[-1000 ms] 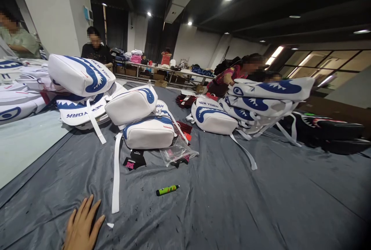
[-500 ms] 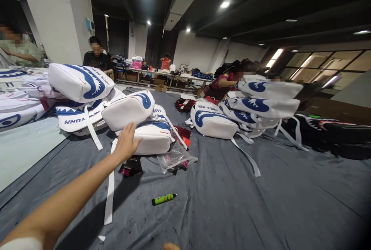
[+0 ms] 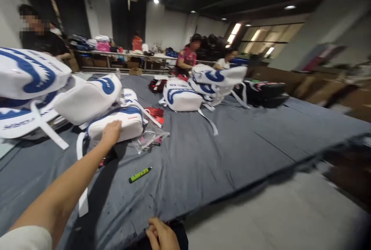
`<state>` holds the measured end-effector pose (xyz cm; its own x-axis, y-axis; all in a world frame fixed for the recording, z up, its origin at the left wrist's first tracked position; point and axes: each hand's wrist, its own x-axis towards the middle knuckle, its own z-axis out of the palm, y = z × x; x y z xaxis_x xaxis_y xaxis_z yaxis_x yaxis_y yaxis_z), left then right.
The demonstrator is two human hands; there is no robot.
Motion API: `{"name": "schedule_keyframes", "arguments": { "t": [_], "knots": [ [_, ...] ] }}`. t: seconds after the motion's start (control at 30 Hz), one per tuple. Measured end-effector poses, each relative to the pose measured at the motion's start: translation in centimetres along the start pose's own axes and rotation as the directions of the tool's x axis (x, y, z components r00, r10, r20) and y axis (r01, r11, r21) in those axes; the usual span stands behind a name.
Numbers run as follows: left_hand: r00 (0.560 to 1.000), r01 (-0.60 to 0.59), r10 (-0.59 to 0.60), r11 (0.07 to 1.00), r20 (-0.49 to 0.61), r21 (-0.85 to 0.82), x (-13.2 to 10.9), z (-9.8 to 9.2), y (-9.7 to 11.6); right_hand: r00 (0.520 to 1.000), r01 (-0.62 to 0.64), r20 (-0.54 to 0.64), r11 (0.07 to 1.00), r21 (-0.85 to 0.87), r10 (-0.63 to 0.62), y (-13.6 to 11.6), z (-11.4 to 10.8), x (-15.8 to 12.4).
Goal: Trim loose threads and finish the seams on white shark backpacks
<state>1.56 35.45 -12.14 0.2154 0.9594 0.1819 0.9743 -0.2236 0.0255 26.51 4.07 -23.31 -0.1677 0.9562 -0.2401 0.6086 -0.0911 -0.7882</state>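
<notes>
My left arm reaches forward across the grey-covered table [image 3: 220, 153]. My left hand [image 3: 111, 133] lies on the near end of a white backpack with blue trim [image 3: 121, 123], fingers curled onto it. A second white backpack [image 3: 87, 99] leans on top of that one. At the bottom edge of the view my right hand [image 3: 161, 235] sits at the table's front edge with its fingers curled; what it holds is hidden. A green marker pen [image 3: 140, 174] lies on the cloth between my hands. A clear plastic bag [image 3: 149, 138] and a white strap [image 3: 82, 172] lie beside the backpack.
More white and blue backpacks are stacked at the left [image 3: 26, 76] and at the far middle [image 3: 185, 95], with black bags [image 3: 263, 91] behind. Several people work at tables beyond. Grey floor [image 3: 275, 211] lies right of the table.
The view has swung right and dropped toward the table's edge. My left hand has settled lower on the backpack's end. My right hand has come up into view at the bottom.
</notes>
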Motion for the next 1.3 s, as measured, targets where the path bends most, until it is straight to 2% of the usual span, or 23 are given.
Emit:
{"name": "schedule_keyframes", "arguments": {
  "t": [0.13,0.2,0.27,0.37,0.5,0.6,0.67,0.73,0.83,0.93,1.1,1.2,1.3],
  "knots": [
    [1.0,-0.022,0.023,0.999,-0.009,0.023,1.1,0.1,-0.8,0.998,-0.028,-0.063,1.0,-0.012,0.028,-0.7,-0.3,-0.4],
    [1.0,-0.022,0.022,0.999,-0.012,0.046,0.8,0.0,-1.0,0.996,-0.009,-0.091,0.999,-0.036,0.005,-1.3,0.0,0.4],
    [1.0,-0.019,0.02,0.998,-0.017,0.067,-0.4,0.1,-1.5,0.991,0.068,-0.111,0.992,-0.102,-0.079,-1.9,0.6,1.9],
    [0.999,-0.022,0.024,0.996,-0.029,0.084,-3.1,0.2,-3.0,0.968,0.17,-0.127,0.939,-0.297,-0.216,-3.0,1.5,5.3],
    [0.998,-0.022,0.026,0.996,-0.051,0.082,-6.2,-0.2,-5.1,0.96,0.172,-0.092,0.813,-0.557,-0.266,-4.2,1.7,9.4],
    [0.998,-0.029,0.032,0.998,-0.054,0.058,-6.9,-0.8,-6.3,0.963,0.181,-0.044,0.757,-0.627,-0.266,-4.1,1.5,10.8],
    [0.999,-0.015,0.017,0.999,-0.049,0.044,-6.9,-1.2,-7.0,0.958,0.178,-0.062,0.748,-0.639,-0.281,-3.9,1.6,11.1],
    [0.999,0.014,-0.013,0.999,-0.039,0.036,-6.9,-1.7,-7.8,0.933,0.198,-0.103,0.732,-0.652,-0.345,-4.1,1.9,11.6],
    [0.997,0.07,-0.069,0.997,-0.022,0.032,-6.6,-3.2,-8.7,0.903,0.249,-0.087,0.677,-0.692,-0.421,-5.1,2.4,13.2],
    [0.992,0.122,-0.122,0.992,-0.022,0.025,-6.2,-5.8,-10.1,0.929,0.233,-0.039,0.663,-0.712,-0.369,-5.8,1.8,15.0],
    [0.977,0.21,-0.21,0.978,-0.036,-0.018,-7.6,-11.0,-15.0,0.952,0.153,-0.08,0.681,-0.716,-0.297,-5.2,-0.1,15.5],
    [0.972,0.225,-0.232,0.96,-0.024,-0.167,-8.7,-12.7,-17.8,0.948,0.211,-0.026,0.686,-0.696,-0.318,-7.0,1.7,16.1],
    [0.982,0.189,-0.189,0.948,0.027,-0.256,-8.9,-12.9,-18.2,0.896,0.408,0.14,0.657,-0.634,-0.421,-11.5,5.9,18.2]
  ]
}}
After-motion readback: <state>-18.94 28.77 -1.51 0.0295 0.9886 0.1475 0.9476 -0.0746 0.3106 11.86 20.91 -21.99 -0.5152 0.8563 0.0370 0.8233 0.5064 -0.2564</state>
